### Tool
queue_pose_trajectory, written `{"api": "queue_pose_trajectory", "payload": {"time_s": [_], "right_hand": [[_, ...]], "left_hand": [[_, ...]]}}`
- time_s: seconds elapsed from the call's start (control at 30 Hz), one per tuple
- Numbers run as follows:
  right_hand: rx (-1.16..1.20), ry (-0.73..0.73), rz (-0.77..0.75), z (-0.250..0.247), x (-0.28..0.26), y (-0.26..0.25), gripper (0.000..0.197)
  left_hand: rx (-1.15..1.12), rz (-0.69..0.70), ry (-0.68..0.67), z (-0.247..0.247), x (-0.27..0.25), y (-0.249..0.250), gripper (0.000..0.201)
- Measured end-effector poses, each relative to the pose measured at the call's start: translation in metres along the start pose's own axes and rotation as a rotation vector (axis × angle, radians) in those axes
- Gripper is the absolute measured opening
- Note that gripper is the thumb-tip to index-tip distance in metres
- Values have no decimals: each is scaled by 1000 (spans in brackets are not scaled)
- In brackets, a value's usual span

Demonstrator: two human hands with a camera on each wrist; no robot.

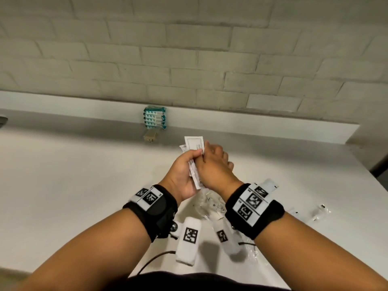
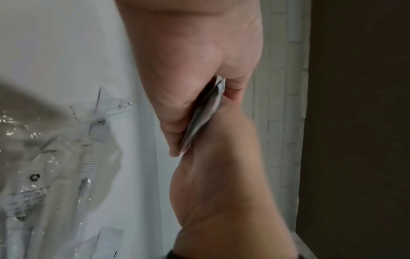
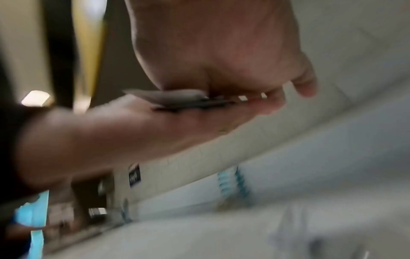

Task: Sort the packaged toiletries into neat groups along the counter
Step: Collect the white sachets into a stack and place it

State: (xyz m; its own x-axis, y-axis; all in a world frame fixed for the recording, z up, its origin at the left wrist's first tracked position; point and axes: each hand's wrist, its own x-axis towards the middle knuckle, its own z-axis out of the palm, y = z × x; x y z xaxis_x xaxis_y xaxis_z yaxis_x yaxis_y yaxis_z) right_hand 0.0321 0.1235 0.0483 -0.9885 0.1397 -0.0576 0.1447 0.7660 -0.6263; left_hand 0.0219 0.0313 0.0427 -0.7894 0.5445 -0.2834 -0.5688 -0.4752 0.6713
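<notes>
A small stack of flat white sachets point(image 1: 194, 146) is held upright above the white counter point(image 1: 63, 185). My left hand point(image 1: 184, 166) grips the stack from the left, fingers curled round it. My right hand point(image 1: 214, 162) closes on the same stack from the right, thumb and fingers pressing its edge. The left wrist view shows the sachets point(image 2: 204, 115) edge-on, squeezed between the two hands. In the blurred right wrist view the sachets point(image 3: 177, 99) lie between palm and fingers. A stack of teal-and-white packets point(image 1: 155, 118) stands against the back ledge, with a small tan box point(image 1: 150, 137) in front of it.
Clear-wrapped toiletries point(image 1: 212, 203) lie on the counter below my wrists, seen closer as toothbrush packets point(image 2: 60, 184). More small clear packets point(image 1: 319, 211) lie at the right. A white brick wall point(image 1: 189, 49) rises behind the ledge. The counter ends at the right.
</notes>
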Motion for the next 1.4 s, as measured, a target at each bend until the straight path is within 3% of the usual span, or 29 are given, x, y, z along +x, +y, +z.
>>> {"api": "queue_pose_trajectory", "payload": {"time_s": [0.07, 0.13, 0.27, 0.3, 0.4, 0.47, 0.6, 0.77, 0.87, 1.0, 1.07, 1.17, 1.3, 1.4], "right_hand": [[-164, -2, -15, -4, -1, 0, 60], [-136, -74, -52, -7, -1, 3, 62], [462, -238, -189, -26, -9, 8, 79], [444, -287, -260, -34, -13, 10, 91], [-56, -384, -448, -43, -20, 14, 135], [-230, -368, -494, -38, -22, 12, 147], [-2, -230, -484, -38, -21, 13, 141], [79, -340, -462, -35, -25, 15, 150], [45, -284, -469, -28, -25, 14, 150], [158, -216, -456, -32, -23, 17, 134], [193, -270, -439, -32, -24, 18, 140], [39, -299, -481, -21, -26, 14, 148], [136, -259, -448, -18, -19, 18, 138], [146, -282, -427, -22, -14, 24, 143]], "left_hand": [[-20, 5, 7, -2, -1, 3, 36], [18, 28, 46, -3, -2, 4, 29], [60, 47, 174, -14, -1, 15, 24], [115, 3, 177, -16, -2, 17, 20], [277, -130, 90, -15, -9, 19, 16], [279, -154, -9, -11, -14, 19, 18], [166, -139, -160, -14, -19, 18, 22], [158, -139, -146, -14, -15, 15, 14], [88, -137, -158, -16, -10, 15, 38], [107, -118, -115, -19, -6, 14, 50], [117, -110, -42, -21, -2, 13, 62], [108, -135, -12, -18, -2, 11, 80], [132, -105, -6, -19, -3, 11, 60], [224, -138, -67, -24, -3, 9, 47]]}}
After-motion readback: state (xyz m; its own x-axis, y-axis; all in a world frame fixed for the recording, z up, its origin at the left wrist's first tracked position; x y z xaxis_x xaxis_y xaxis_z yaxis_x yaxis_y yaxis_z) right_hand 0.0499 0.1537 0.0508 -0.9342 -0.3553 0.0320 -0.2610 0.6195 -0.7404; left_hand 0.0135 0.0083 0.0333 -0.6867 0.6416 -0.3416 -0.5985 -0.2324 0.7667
